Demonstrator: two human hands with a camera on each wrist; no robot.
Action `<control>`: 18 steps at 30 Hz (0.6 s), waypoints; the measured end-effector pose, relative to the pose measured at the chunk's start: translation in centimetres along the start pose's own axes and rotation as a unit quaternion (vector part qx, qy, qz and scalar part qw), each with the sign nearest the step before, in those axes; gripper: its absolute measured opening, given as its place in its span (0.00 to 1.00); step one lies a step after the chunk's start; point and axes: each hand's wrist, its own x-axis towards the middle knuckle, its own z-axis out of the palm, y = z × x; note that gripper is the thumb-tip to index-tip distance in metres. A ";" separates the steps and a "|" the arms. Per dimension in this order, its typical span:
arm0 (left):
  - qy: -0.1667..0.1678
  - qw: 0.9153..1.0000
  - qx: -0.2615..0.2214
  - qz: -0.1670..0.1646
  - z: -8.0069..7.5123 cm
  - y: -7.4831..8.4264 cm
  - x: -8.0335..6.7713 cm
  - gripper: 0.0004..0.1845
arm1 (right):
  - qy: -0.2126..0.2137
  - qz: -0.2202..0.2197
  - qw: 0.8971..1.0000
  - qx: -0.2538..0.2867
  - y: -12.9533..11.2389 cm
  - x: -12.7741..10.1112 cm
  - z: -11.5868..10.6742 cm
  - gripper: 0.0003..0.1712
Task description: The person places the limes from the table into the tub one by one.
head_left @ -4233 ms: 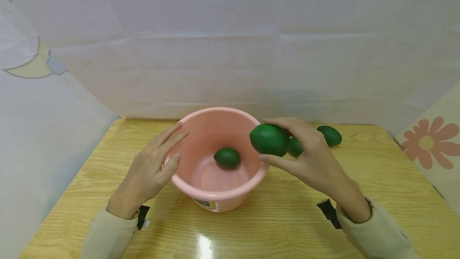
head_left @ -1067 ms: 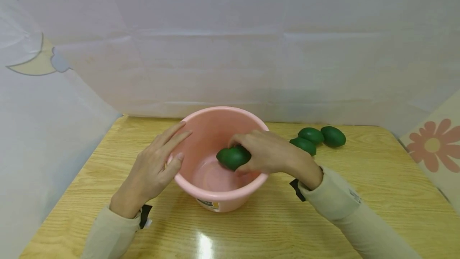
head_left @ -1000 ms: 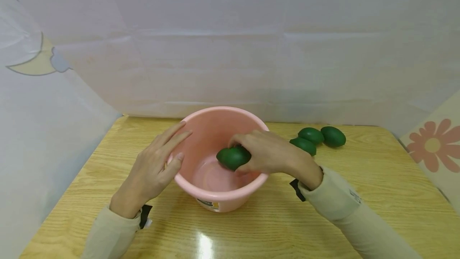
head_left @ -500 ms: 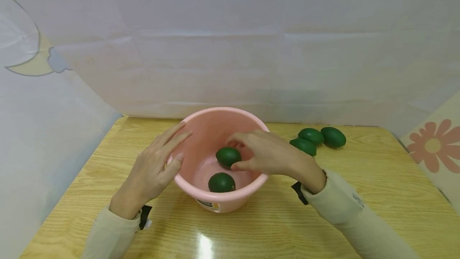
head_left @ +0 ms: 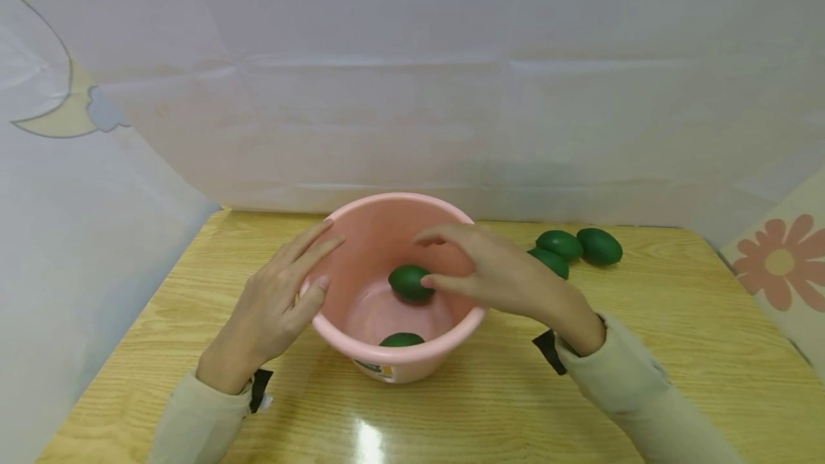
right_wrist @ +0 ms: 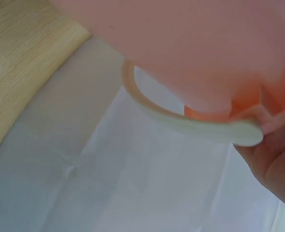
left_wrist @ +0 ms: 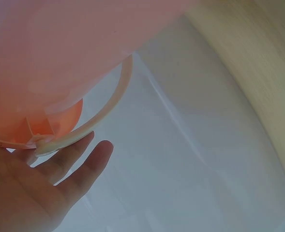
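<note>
A pink plastic bucket (head_left: 399, 355) stands mid-table in the head view. My left hand (head_left: 267, 303) rests at its left rim with fairly straight fingers. Inside lie two dark green oval fruits: one fruit (head_left: 407, 283) on the bottom near the middle, and another fruit (head_left: 401, 340) mostly hidden behind the front rim. My right hand (head_left: 499, 271) hovers over the right rim, fingers and thumb spread apart and holding nothing; its thumb tip overlaps the middle fruit in view. A pale bucket handle (left_wrist: 103, 112) hangs beside the fingers in the left wrist view.
Three more green fruits, with a rear fruit (head_left: 558, 244), a right fruit (head_left: 600, 246) and a nearer fruit (head_left: 553, 263) partly behind my right hand, lie close together at the right back of the wooden table (head_left: 515, 407). A sheeted wall (head_left: 387, 127) rises behind.
My right hand lowered a fruit into the bucket and let it go. That fruit rolled toward the front wall. The hand has risen slightly and moved right; the left hand has stayed.
</note>
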 end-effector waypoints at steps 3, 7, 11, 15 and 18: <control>0.002 1.000 0.001 0.002 0.0 0.0 -0.1 0.28 | 0.026 -0.013 1.000 0.001 0.3 -0.3 -0.4 0.26; 0.002 1.000 0.001 0.000 0.1 0.0 -0.1 0.28 | 0.058 -0.028 0.998 0.003 0.8 -0.9 -1.0 0.26; -0.001 1.000 0.001 -0.003 0.1 0.0 -0.1 0.28 | 0.076 -0.045 0.996 0.008 1.3 -1.5 -1.4 0.25; -0.002 1.000 -0.001 -0.004 0.1 0.0 -0.1 0.28 | 0.090 -0.058 0.994 0.001 1.7 -2.0 -1.8 0.26; -0.003 1.000 -0.001 -0.004 0.1 0.0 -0.1 0.28 | 0.101 -0.064 0.993 -0.009 2.0 -2.3 -2.0 0.25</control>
